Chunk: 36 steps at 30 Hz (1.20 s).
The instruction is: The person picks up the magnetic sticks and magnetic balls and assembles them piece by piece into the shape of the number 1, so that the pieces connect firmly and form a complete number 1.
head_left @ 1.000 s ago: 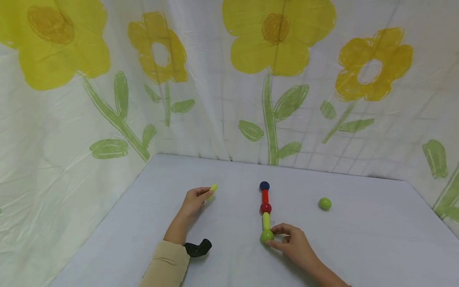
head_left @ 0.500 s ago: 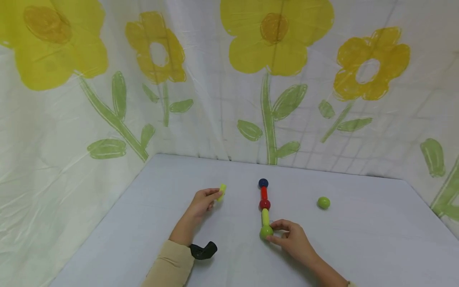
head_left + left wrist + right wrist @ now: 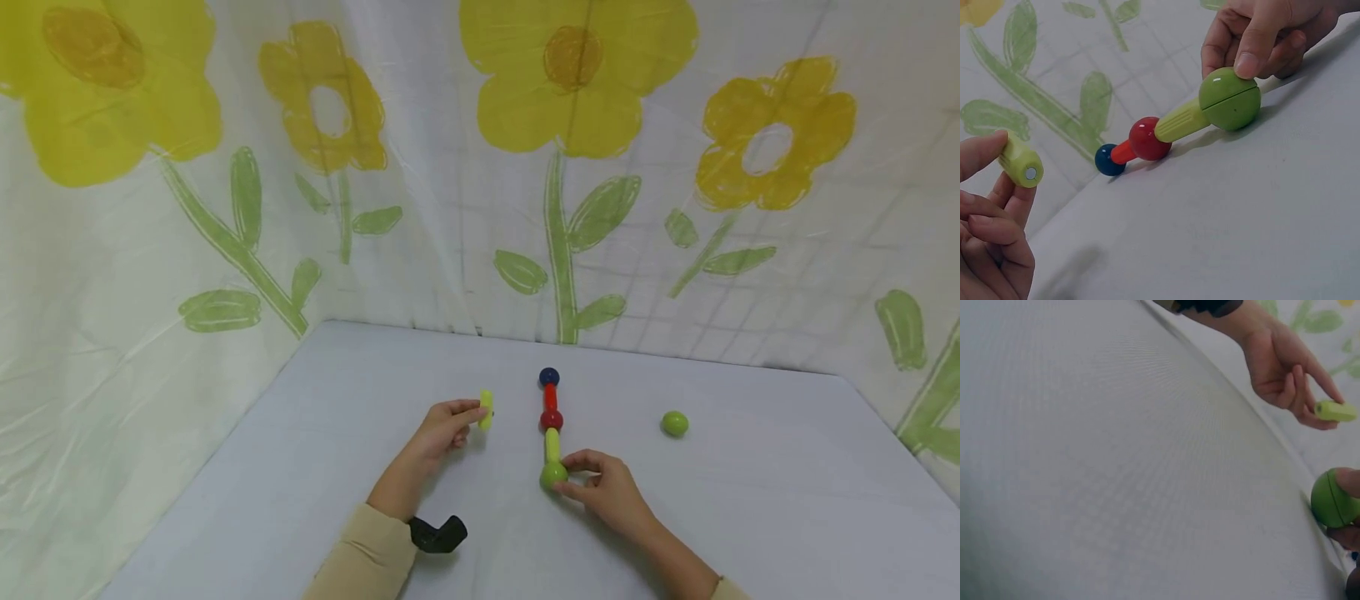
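Note:
My left hand (image 3: 444, 432) pinches a short yellow-green magnetic rod (image 3: 487, 410) above the table. In the left wrist view, a silvery disc shows in the end of this rod (image 3: 1020, 161). To its right lies a chain: a dark blue ball (image 3: 549, 377) at the far end, a red rod (image 3: 551, 397), a red ball (image 3: 551, 420), a yellow-green rod (image 3: 552, 446) and a green ball (image 3: 553, 476) at the near end. With thumb and fingers, my right hand (image 3: 609, 493) holds that green ball from the right. The held rod and the chain are apart.
A loose green ball (image 3: 675, 423) lies on the white table (image 3: 757, 475) to the right of the chain. Behind the table hangs a white curtain (image 3: 435, 225) printed with yellow flowers. A black device (image 3: 438, 535) is worn on the left wrist.
My left hand has moved right with its rod, closer to the chain, and the rod now stands more upright. The right hand and chain have shifted slightly farther away in the head view.

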Each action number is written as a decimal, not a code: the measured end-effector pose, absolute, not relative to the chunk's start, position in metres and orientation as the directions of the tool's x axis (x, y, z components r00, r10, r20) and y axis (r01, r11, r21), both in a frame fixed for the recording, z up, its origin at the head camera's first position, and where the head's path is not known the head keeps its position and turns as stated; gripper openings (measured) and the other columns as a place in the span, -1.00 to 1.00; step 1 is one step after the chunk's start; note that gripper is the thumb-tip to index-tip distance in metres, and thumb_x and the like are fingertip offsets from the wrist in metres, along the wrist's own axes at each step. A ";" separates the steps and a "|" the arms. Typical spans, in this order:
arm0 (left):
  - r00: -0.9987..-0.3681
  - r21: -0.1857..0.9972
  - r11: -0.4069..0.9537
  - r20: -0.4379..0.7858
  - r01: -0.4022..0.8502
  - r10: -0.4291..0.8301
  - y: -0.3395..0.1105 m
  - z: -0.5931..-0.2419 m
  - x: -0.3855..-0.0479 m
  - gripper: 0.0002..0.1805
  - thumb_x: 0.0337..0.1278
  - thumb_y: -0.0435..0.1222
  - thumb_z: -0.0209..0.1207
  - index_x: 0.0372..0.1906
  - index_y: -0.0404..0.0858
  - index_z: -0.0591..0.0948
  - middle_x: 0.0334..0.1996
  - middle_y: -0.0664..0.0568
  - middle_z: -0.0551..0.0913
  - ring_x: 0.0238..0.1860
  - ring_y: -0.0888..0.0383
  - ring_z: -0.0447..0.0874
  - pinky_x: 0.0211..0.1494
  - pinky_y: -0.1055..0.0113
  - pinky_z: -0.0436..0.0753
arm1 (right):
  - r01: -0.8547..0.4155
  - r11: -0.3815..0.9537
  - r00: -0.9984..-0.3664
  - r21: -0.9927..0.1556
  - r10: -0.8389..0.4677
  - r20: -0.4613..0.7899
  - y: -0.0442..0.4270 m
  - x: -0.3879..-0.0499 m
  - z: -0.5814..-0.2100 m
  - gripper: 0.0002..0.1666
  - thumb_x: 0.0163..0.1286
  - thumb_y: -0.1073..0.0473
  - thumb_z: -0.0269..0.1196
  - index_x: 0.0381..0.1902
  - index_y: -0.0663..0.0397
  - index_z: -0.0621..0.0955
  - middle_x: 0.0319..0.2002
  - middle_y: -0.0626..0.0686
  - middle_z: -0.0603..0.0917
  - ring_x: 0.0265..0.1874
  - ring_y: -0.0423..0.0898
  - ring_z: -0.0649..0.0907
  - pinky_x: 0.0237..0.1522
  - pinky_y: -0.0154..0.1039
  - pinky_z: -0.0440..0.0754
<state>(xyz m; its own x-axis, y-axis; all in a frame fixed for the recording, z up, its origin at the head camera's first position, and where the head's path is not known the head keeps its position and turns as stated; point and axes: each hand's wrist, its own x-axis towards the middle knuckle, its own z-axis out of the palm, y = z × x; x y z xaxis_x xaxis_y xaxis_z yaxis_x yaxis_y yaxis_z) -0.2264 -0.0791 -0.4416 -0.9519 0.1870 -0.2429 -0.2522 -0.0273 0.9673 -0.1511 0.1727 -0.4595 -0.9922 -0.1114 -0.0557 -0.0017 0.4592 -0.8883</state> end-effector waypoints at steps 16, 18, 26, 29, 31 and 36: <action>-0.930 0.964 0.031 -0.262 -0.263 0.258 -0.069 -0.447 -0.221 -0.54 0.12 -0.24 0.21 0.07 -0.43 0.51 -0.54 0.18 0.42 -0.68 0.34 0.13 -0.56 0.47 0.24 | 0.008 0.479 -0.995 -0.878 -0.088 -0.057 0.170 -0.172 -0.463 -0.54 -0.01 0.10 0.45 -0.16 0.16 0.62 -0.17 0.11 0.68 -0.74 -0.26 0.30 -0.67 -0.42 0.30; -0.929 0.964 0.029 -0.262 -0.264 0.260 -0.069 -0.447 -0.221 -0.55 0.11 -0.25 0.21 0.05 -0.45 0.52 -0.55 0.17 0.40 -0.68 0.34 0.13 -0.56 0.47 0.24 | 0.008 0.480 -0.994 -0.877 -0.088 -0.057 0.170 -0.174 -0.463 -0.55 -0.01 0.09 0.45 -0.16 0.16 0.62 -0.17 0.11 0.68 -0.74 -0.26 0.30 -0.67 -0.42 0.31; -0.912 0.956 0.076 -0.294 -0.285 0.286 -0.062 -0.447 -0.218 -0.56 0.07 -0.22 0.25 0.00 -0.44 0.54 -0.56 0.19 0.43 -0.69 0.33 0.13 -0.57 0.47 0.22 | -0.028 0.474 -0.995 -0.880 -0.096 -0.020 0.170 -0.178 -0.464 -0.58 -0.02 0.13 0.46 -0.19 0.18 0.63 -0.20 0.13 0.70 -0.73 -0.29 0.30 -0.67 -0.43 0.29; -0.901 0.954 0.131 -0.298 -0.270 0.314 -0.058 -0.447 -0.216 -0.56 0.07 -0.20 0.25 -0.01 -0.42 0.56 -0.60 0.19 0.41 -0.69 0.32 0.13 -0.58 0.47 0.23 | -0.029 0.476 -0.995 -0.879 -0.095 -0.018 0.170 -0.179 -0.465 -0.58 -0.01 0.12 0.45 -0.19 0.17 0.63 -0.19 0.12 0.71 -0.72 -0.29 0.30 -0.66 -0.43 0.30; -0.893 0.952 0.168 -0.300 -0.257 0.336 -0.056 -0.447 -0.214 -0.58 0.07 -0.20 0.25 -0.02 -0.41 0.58 -0.65 0.18 0.36 -0.69 0.30 0.13 -0.58 0.47 0.22 | -0.016 0.475 -0.996 -0.880 -0.085 -0.028 0.170 -0.180 -0.466 -0.58 -0.02 0.11 0.46 -0.19 0.15 0.63 -0.19 0.11 0.70 -0.72 -0.28 0.31 -0.65 -0.43 0.30; -0.866 0.943 0.233 -0.314 -0.237 0.389 -0.047 -0.447 -0.207 -0.62 0.04 -0.20 0.27 -0.09 -0.38 0.62 -0.75 0.19 0.29 -0.71 0.29 0.12 -0.60 0.46 0.20 | -0.008 0.469 -0.998 -0.883 -0.065 -0.025 0.170 -0.180 -0.466 -0.59 -0.02 0.11 0.46 -0.20 0.15 0.63 -0.19 0.10 0.70 -0.67 -0.26 0.39 -0.62 -0.42 0.37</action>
<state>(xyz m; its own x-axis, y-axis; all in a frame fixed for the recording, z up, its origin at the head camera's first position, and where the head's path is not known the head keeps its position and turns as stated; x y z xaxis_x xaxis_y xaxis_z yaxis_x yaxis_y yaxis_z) -0.2071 -0.0469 -0.4472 -0.8658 0.3893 -0.3143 -0.2375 0.2331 0.9430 -0.1797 0.1699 -0.4663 -0.9976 -0.0645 -0.0251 -0.0081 0.4689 -0.8832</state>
